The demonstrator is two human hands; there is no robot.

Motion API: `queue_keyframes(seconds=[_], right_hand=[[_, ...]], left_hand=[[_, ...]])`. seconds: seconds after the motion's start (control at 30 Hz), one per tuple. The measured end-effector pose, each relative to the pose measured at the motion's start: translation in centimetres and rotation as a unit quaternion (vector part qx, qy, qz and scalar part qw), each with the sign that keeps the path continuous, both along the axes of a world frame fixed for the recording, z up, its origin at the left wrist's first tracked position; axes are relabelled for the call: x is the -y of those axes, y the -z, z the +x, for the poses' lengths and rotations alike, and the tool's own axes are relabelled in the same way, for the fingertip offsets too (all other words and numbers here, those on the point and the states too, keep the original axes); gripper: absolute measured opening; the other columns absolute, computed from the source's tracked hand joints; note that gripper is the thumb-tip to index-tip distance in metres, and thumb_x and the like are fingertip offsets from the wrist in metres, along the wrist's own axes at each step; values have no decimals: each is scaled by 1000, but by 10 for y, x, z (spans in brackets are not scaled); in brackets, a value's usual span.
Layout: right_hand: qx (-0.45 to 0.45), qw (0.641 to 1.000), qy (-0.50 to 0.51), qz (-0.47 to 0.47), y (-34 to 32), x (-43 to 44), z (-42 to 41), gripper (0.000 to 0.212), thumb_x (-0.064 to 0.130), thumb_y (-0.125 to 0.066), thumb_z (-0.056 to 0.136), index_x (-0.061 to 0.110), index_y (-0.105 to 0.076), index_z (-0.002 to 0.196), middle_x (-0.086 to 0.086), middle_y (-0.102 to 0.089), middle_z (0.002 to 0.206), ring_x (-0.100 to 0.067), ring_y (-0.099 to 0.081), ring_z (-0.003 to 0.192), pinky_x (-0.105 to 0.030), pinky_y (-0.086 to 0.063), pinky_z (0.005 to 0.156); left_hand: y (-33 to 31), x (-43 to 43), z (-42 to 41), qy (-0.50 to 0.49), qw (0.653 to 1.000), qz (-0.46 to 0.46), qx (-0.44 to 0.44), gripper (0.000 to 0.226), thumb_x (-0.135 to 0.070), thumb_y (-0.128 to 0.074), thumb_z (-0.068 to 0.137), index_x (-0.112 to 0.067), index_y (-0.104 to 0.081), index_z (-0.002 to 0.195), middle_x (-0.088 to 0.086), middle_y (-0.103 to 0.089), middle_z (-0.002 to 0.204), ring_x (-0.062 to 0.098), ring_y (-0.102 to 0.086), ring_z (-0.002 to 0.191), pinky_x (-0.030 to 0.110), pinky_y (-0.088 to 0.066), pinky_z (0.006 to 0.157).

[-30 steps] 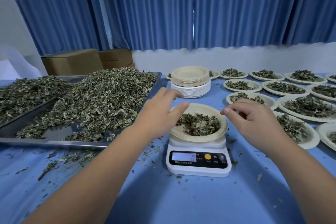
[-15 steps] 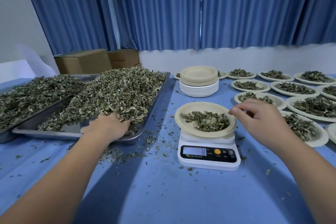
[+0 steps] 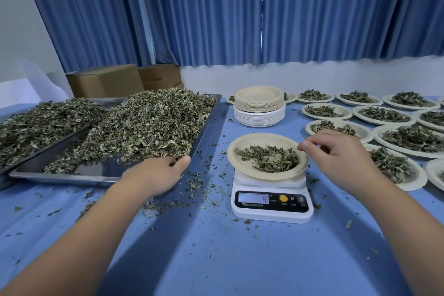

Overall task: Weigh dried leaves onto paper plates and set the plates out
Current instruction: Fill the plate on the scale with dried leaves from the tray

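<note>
Head view: weighing step, portion being topped up. The round beige paper plate (image 3: 233, 161) with a thin layer of dried leaves (image 3: 269, 158) sits on the white digital kitchen scale (image 3: 271, 214) at desk centre. The display is blurry, maybe a 4.

The left hand (image 3: 156, 175) is at 9 o'clock, at the near corner of the steel tray (image 3: 72, 173). Its grip is curled into the edge of the leaf heap (image 3: 149, 122), pinching up leaves. The right hand (image 3: 341, 158) hovers at the plate's 3 o'clock rim, grip loosely curled, holding nothing visible.

Next: carry the pinch over, sprinkle it while watching the readout, then move the plate to the filled plates (image 3: 408, 138) at 2 o'clock.

One second ago the left hand was over the plate. Now it is at the tray. The right hand has barely moved.
</note>
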State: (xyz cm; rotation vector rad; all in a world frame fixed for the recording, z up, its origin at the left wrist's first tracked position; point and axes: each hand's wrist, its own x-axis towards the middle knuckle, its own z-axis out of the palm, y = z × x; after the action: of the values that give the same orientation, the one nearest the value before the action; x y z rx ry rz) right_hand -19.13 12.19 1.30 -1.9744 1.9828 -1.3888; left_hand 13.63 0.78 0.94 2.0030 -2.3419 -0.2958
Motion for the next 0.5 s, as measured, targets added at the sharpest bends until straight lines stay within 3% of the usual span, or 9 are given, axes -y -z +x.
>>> queue_keyframes(seconds=[0.1,0.23,0.33,0.4,0.5], right_hand=[[-2,1000,-2,1,0,1,0,16,22,-61,92,23,-74,82,3,-63,81,-5,-50,67,-7,-32,58],[-3,1000,-4,12,0,1,0,17,24,-60,92,26,-73,82,5,-63,83,-2,-51,68,-8,-32,59],[-6,1000,-2,11,0,0,-1,17,23,-60,92,24,-74,83,5,-63,81,0,-50,67,-9,-32,59],[-3,1000,-2,5,0,0,-1,17,22,-60,92,24,-73,81,6,-63,79,1,-50,65,-7,-32,59],[-3,1000,-2,5,1,0,-2,17,22,-61,92,24,-73,81,7,-63,79,1,-50,64,-7,-32,58]], left_hand=[[2,-8,-7,30,999,-19,-11,75,-76,-14,88,-27,-51,131,1,-59,124,23,-55,111,45,-45,97],[10,-14,-12,39,994,-97,34,51,-68,-31,93,-20,-48,87,-3,-56,84,16,-56,76,33,-45,62],[12,-15,-10,39,989,-141,24,55,-70,-34,91,-22,-53,112,-5,-59,86,13,-56,71,30,-47,59],[11,-14,-7,45,988,-151,1,66,-74,-33,87,-25,-51,127,-6,-60,76,11,-55,63,28,-41,52],[8,-10,-2,66,986,-138,-62,60,-75,-38,83,-28,-56,117,-5,-52,52,4,-42,40,24,-28,43]])
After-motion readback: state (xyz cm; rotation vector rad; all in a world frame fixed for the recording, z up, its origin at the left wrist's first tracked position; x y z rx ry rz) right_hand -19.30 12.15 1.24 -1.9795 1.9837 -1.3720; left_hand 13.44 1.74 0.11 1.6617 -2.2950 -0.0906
